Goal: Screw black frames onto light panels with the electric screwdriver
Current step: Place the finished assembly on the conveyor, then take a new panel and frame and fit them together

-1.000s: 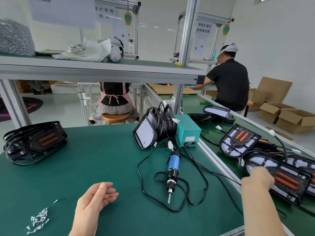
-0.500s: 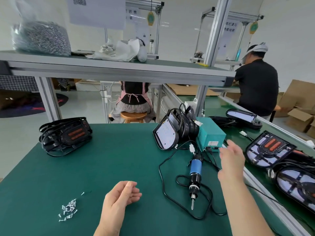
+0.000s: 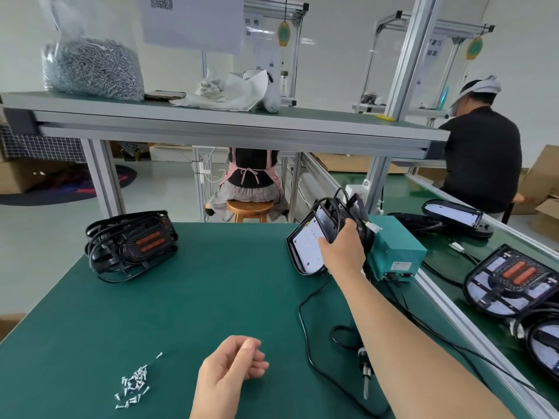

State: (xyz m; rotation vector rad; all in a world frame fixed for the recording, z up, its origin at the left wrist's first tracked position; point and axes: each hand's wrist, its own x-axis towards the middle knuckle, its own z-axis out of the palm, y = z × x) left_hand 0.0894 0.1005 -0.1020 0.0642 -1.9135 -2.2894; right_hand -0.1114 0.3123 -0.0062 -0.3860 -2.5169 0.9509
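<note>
My right hand [image 3: 343,251] grips the front light panel [image 3: 307,251] of a row standing on edge against the teal box; its white face points left. My left hand [image 3: 233,365] rests near the front edge of the green table [image 3: 211,297], fingers loosely curled, holding nothing. The electric screwdriver [image 3: 364,371] lies on the table, mostly hidden under my right forearm, tip toward me. A stack of black frames [image 3: 131,244] with orange strips sits at the far left. A small pile of screws [image 3: 134,387] lies front left.
A teal power box [image 3: 393,252] stands behind the panels, its black cable [image 3: 305,328] looping over the table. More assembled panels [image 3: 511,279] lie on the conveyor to the right. An overhead shelf [image 3: 211,122] holds a bag of screws [image 3: 90,68]. Two people work beyond.
My right hand left the panels on the right conveyor, swung left and took hold of the front upright panel by the teal box. My left hand stayed put.
</note>
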